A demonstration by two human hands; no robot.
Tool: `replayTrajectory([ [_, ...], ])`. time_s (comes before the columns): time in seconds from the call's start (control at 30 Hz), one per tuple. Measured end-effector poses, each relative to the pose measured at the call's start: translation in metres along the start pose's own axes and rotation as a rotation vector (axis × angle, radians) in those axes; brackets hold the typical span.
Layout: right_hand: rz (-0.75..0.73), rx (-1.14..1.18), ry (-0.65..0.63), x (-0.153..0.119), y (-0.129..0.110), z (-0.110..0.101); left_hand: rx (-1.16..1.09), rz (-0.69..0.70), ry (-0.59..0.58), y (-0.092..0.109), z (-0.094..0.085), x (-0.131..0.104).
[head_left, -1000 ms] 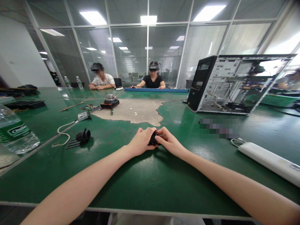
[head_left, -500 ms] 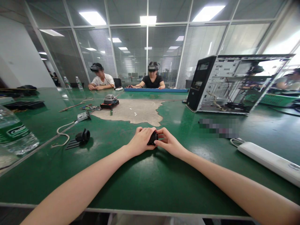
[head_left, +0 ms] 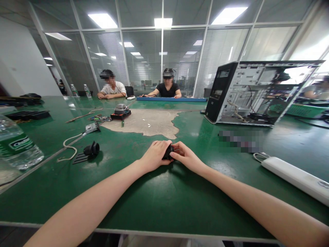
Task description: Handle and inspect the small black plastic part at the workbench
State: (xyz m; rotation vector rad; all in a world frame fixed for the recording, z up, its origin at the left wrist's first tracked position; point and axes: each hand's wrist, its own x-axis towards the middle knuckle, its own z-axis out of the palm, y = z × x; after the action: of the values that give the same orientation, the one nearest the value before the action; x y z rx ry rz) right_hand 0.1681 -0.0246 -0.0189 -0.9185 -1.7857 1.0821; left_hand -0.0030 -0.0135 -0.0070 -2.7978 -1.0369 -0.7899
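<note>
A small black part (head_left: 168,152) sits low over the green table, mostly covered by my fingers, so its exact kind does not show. My left hand (head_left: 156,155) is wrapped around it from the left, thumb on the near side. From the right, my right hand (head_left: 186,156) pinches the part's right end between thumb and fingers. Left of my hands lies a black plastic piece (head_left: 92,150) with a round ring and several flat prongs. Beyond it, a metal bracket (head_left: 92,127) is joined to a pale cable (head_left: 73,146).
An opened computer case (head_left: 223,92) stands at the right, with a white power strip (head_left: 293,175) nearer me. A water bottle (head_left: 20,147) is at the left. Past a bare patch (head_left: 154,120) of tabletop lies a blue bar (head_left: 171,99); two people sit opposite.
My right thumb and fingers have shifted slightly on the black part's right end. My left hand keeps its hold, and the table things stay put.
</note>
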Motion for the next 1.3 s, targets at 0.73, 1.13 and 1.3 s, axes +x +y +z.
replayTrajectory([
  [0.73, -0.043, 0.066, 0.026, -0.0001, -0.0041, 0.0004, -0.036, 0.003, 0.000, -0.0009, 0.0003, -0.0002],
  [1.13, -0.007, 0.056, 0.021, 0.0009, -0.0019, -0.0007, -0.044, -0.013, 0.004, 0.0029, -0.0020, -0.0008],
  [1.3, -0.041, 0.084, 0.028, -0.0009, -0.0055, 0.0002, -0.049, -0.025, 0.010, 0.0044, -0.0025, -0.0004],
])
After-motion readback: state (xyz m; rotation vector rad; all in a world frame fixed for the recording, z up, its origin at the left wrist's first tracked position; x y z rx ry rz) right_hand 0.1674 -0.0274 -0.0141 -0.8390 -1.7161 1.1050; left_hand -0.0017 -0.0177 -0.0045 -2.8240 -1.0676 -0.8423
